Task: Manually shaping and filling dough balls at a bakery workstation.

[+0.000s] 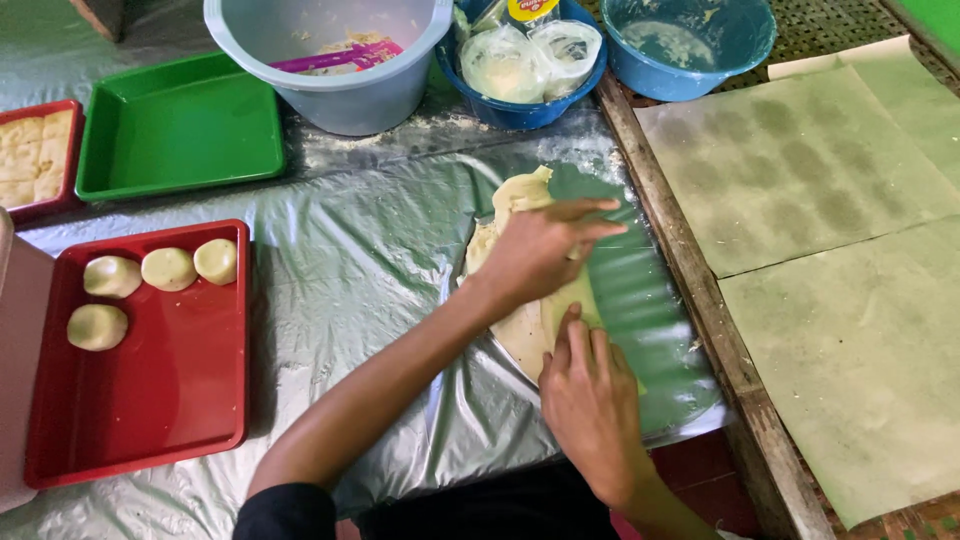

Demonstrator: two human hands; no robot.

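A thin, pale dough sheet point(521, 196) lies stretched on a green board under clear plastic film point(650, 300). My left hand point(540, 250) reaches across from the lower left and rests on the middle of the sheet. Its fingers point right and pinch a fold of dough. My right hand point(590, 395) lies flat on the sheet's near edge, fingers together and pressing down. The hands hide much of the dough between them.
A red tray point(150, 400) at the left holds several dough balls point(168, 268). Behind it are a green tray point(180, 125), a red tray of pale squares point(35, 155), a grey tub point(345, 95) and two blue bowls point(520, 110) point(690, 45). Greenish paper sheets point(830, 300) lie beyond a wooden rail point(690, 290).
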